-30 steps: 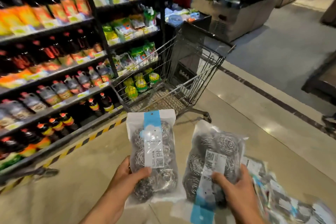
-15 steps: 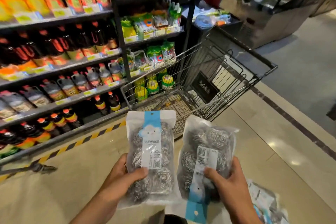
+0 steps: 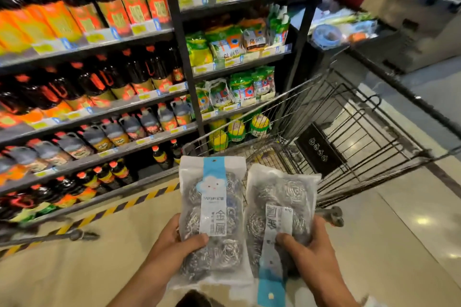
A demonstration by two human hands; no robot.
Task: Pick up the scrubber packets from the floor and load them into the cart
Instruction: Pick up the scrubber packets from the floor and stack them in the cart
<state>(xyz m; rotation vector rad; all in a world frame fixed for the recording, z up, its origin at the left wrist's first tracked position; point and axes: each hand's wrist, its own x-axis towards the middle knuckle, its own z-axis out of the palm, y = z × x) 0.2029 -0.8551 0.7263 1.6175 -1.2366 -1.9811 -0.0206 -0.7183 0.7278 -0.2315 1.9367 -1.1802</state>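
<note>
Two clear packets of steel-wool scrubbers are held side by side in front of me. My left hand (image 3: 172, 244) grips the bottom of the upright packet (image 3: 214, 217), whose blue header points up. My right hand (image 3: 311, 257) grips the second packet (image 3: 279, 207), which is upside down with its blue header at the bottom. The wire shopping cart (image 3: 349, 137) stands just beyond the packets, its near rim right behind their top edges. Its basket looks empty apart from a black sign on the inner wall.
Shelves of dark sauce bottles (image 3: 87, 87) and green and yellow packs (image 3: 237, 42) fill the left. A yellow-black striped line (image 3: 119, 207) runs along the shelf base. A steel counter (image 3: 411, 20) stands at the back right. Beige tiled floor (image 3: 399, 244) lies to the right.
I have moved closer to the cart with both packets. The cart now looms larger just behind them, and the pile of packets on the floor has dropped out of view.
</note>
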